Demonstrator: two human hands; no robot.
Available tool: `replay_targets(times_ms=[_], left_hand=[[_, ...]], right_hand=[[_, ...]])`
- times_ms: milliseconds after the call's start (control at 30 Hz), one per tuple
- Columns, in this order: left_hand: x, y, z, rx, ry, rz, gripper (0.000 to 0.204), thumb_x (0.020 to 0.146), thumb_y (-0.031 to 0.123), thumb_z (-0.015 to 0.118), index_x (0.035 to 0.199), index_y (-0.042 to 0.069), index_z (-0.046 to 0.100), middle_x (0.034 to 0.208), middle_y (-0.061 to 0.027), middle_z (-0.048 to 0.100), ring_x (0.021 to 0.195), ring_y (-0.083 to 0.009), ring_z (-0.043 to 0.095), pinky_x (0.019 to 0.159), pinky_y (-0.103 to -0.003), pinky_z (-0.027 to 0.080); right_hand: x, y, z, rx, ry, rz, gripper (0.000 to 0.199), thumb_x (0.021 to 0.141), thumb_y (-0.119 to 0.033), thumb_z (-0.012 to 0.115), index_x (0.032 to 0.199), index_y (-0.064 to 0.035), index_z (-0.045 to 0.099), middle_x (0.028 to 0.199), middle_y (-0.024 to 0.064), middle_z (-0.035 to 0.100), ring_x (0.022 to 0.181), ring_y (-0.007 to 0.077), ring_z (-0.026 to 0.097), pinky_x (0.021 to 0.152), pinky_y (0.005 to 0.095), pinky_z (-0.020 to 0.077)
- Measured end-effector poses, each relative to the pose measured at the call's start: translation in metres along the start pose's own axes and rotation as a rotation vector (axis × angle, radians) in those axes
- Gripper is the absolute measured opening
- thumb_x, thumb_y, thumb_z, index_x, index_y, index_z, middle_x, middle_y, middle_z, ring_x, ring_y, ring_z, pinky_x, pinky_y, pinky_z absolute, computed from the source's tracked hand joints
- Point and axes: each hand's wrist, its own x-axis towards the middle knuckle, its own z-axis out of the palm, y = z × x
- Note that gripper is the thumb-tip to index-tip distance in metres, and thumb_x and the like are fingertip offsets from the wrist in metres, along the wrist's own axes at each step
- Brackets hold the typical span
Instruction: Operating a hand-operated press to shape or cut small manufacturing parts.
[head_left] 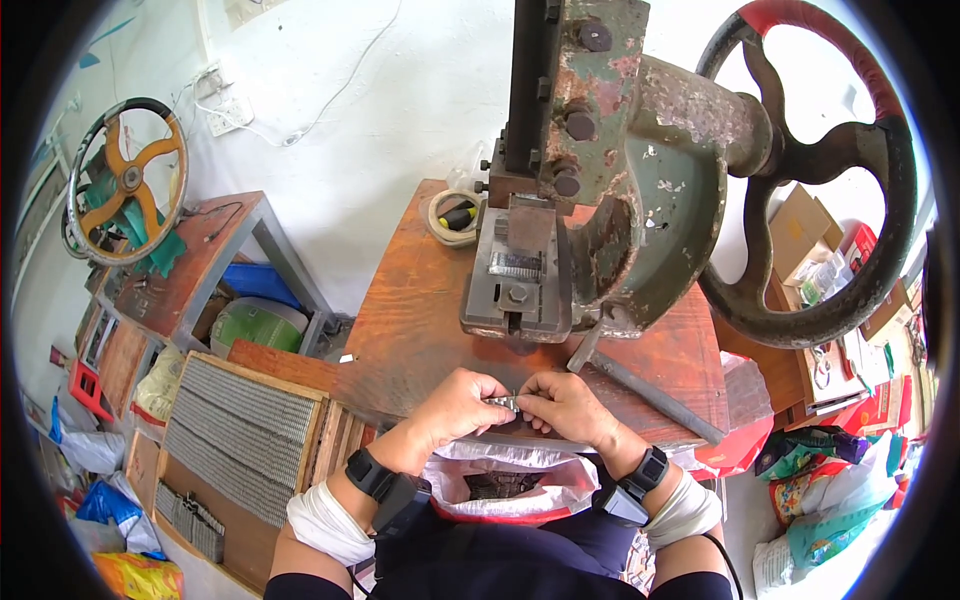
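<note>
Close to the front edge of the wooden bench, my left hand and my right hand meet with bent fingers. Between them is a small silver metal strip, pinched by my left fingers. The right thumb and forefinger close on its other end; a thin dark bit shows there, too small to name. Beyond my hands stands a worn green hand press with a steel die block on its bed. Below them, an open white sack holds a heap of dark metal pieces.
A metal bar lies on the bench by my right hand. The large handwheel juts out at right. Left is a wooden tray of ridged metal strips in rows. A tape roll sits behind the press. Bags crowd the right.
</note>
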Motion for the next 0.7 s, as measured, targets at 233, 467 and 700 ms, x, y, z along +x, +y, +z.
replay_targets(times_ms=[233, 467, 700], left_hand=[[-0.003, -0.001, 0.007, 0.023, 0.070, 0.014, 0.011, 0.076, 0.004, 0.068, 0.080, -0.004, 0.063, 0.059, -0.0011, 0.055, 0.046, -0.0039, 0.044, 0.041, -0.020, 0.031], [-0.004, -0.002, 0.010, 0.067, 0.105, 0.055, 0.010, 0.077, 0.004, 0.068, 0.079, -0.004, 0.063, 0.059, -0.0011, 0.056, 0.046, -0.0038, 0.045, 0.040, -0.020, 0.031], [-0.005, 0.000, 0.012, 0.133, 0.108, 0.023, 0.011, 0.075, 0.007, 0.070, 0.076, -0.003, 0.063, 0.057, -0.0018, 0.056, 0.044, -0.0043, 0.045, 0.039, -0.021, 0.031]], right_hand=[[0.001, 0.011, 0.008, 0.095, 0.039, 0.004, 0.015, 0.087, -0.015, 0.058, 0.085, 0.0006, 0.058, 0.067, 0.0015, 0.058, 0.057, 0.0060, 0.054, 0.051, 0.0189, 0.0447], [-0.003, 0.012, 0.011, 0.004, 0.140, -0.067, 0.016, 0.084, -0.014, 0.060, 0.084, 0.0017, 0.060, 0.068, 0.0056, 0.062, 0.057, 0.0083, 0.058, 0.050, 0.0208, 0.0467], [-0.004, 0.006, 0.000, 0.071, 0.037, -0.046, 0.012, 0.084, -0.009, 0.058, 0.089, 0.0022, 0.061, 0.074, 0.0068, 0.063, 0.064, 0.0100, 0.060, 0.056, 0.0232, 0.0490]])
